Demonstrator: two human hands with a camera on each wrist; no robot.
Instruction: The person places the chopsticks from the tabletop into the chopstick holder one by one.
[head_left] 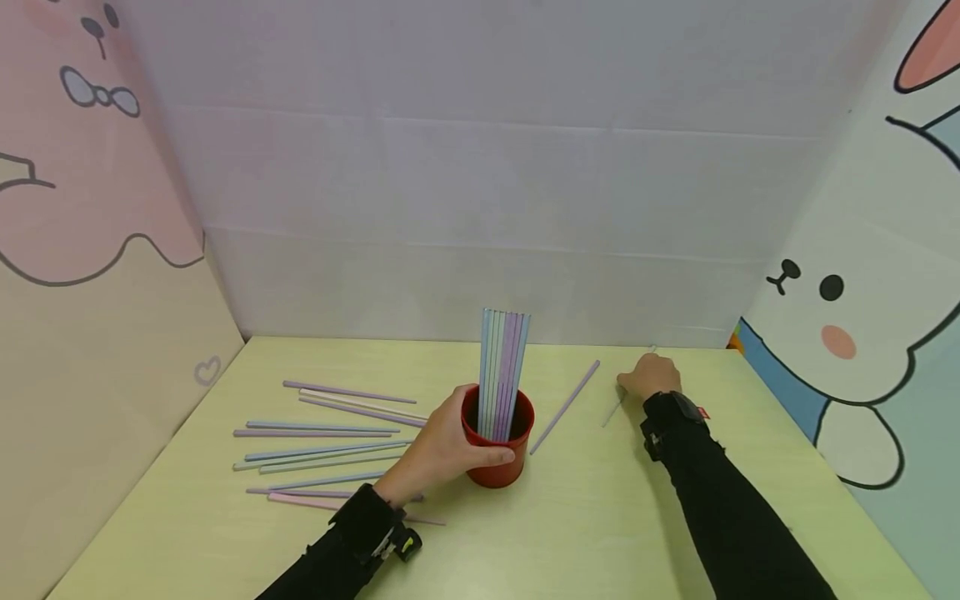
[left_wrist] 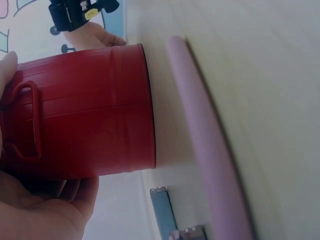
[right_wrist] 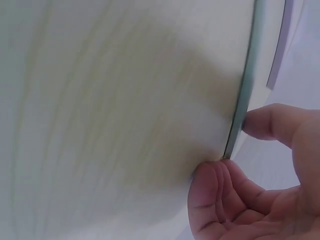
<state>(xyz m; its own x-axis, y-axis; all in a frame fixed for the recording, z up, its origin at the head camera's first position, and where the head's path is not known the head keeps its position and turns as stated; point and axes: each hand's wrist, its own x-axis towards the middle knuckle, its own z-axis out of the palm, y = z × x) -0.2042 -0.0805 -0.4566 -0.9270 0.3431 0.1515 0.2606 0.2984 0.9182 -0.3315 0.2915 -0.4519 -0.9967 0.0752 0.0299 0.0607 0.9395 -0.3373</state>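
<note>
My left hand (head_left: 453, 442) grips a small red bucket (head_left: 498, 475), its thumb across the front near the rim. A bundle of pastel straws (head_left: 501, 371) in blue, green and purple stands upright inside the bucket. In the left wrist view the bucket (left_wrist: 90, 115) shows a wire-like loop on its side, with fingers curled round its upper part. Farther right, my right hand (head_left: 652, 377) is at a pale green straw (head_left: 613, 411) on the table. The right wrist view has thumb and fingertips pinching this green straw (right_wrist: 245, 85) near one end.
Between bucket and right hand lies a purple straw (head_left: 565, 408). Several loose straws (head_left: 322, 432) in pastel colours are spread left of the bucket, some partly behind the left arm. A white back panel (head_left: 480, 192) and printed side panels (head_left: 847, 350) enclose the pale table (head_left: 585, 533).
</note>
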